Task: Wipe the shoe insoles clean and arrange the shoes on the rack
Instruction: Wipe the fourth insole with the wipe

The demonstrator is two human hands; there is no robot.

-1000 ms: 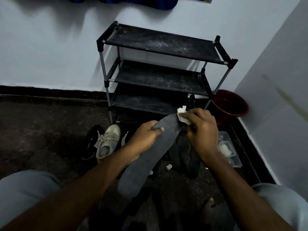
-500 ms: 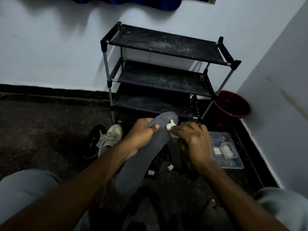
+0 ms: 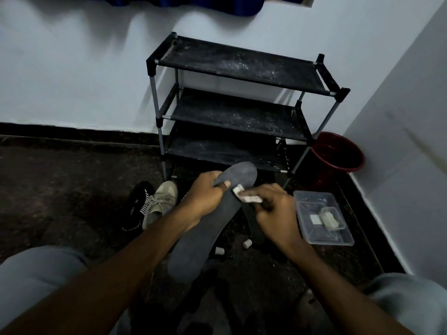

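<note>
My left hand (image 3: 205, 194) grips a long dark grey insole (image 3: 205, 235) near its toe end, thumb on top, holding it tilted above the floor. My right hand (image 3: 273, 209) pinches a small white wipe (image 3: 246, 195) against the insole's right edge, just below the left thumb. Behind stands a black three-shelf shoe rack (image 3: 237, 68), its shelves dusty and bare. On the floor to the left lie a beige sneaker (image 3: 159, 201) and a black striped shoe (image 3: 136, 206). More dark insoles (image 3: 254, 221) lie on the floor under my hands.
A clear plastic tray (image 3: 321, 218) holding white wipes sits on the floor at my right. A red bucket (image 3: 336, 158) stands in the corner beside the rack. Two small white caps (image 3: 247, 243) lie on the dark floor. White walls close in behind and on the right.
My right hand has slid the wipe from the insole's toe end down along it toward me. The left hand keeps its grip near the toe.
</note>
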